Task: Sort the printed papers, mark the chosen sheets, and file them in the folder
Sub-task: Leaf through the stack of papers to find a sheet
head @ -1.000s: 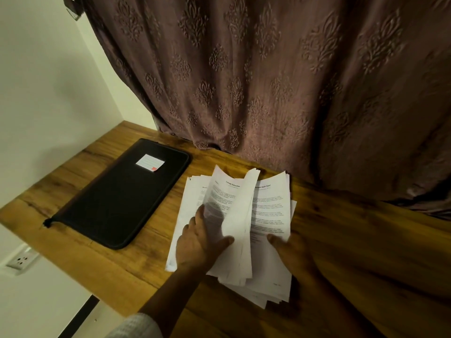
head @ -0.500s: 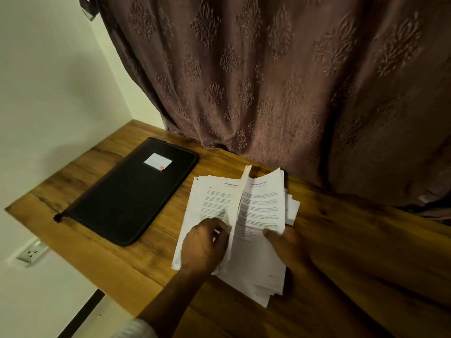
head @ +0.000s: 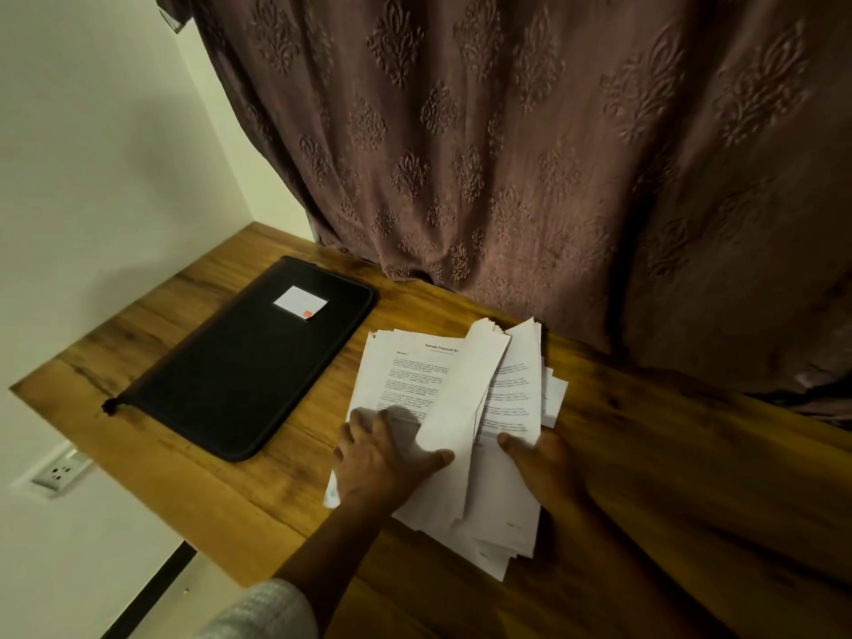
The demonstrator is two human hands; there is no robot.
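Here the left hand [head: 382, 458], fingers spread, presses the papers [head: 415, 375], the folder [head: 239, 375] to its left. The thumb of the right hand [head: 546, 470] rests on them; its grip cannot be told.

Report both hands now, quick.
Left hand: open, fingers spread on papers, thumb against lifted sheets.
Right hand: thumb on papers; fingers hidden, cannot tell.

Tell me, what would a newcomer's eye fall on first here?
The white stack of printed papers on the wooden table, some sheets lifted in a curl between the left hand and the right hand. Left of it lies a closed black folder; a brown patterned curtain hangs behind.
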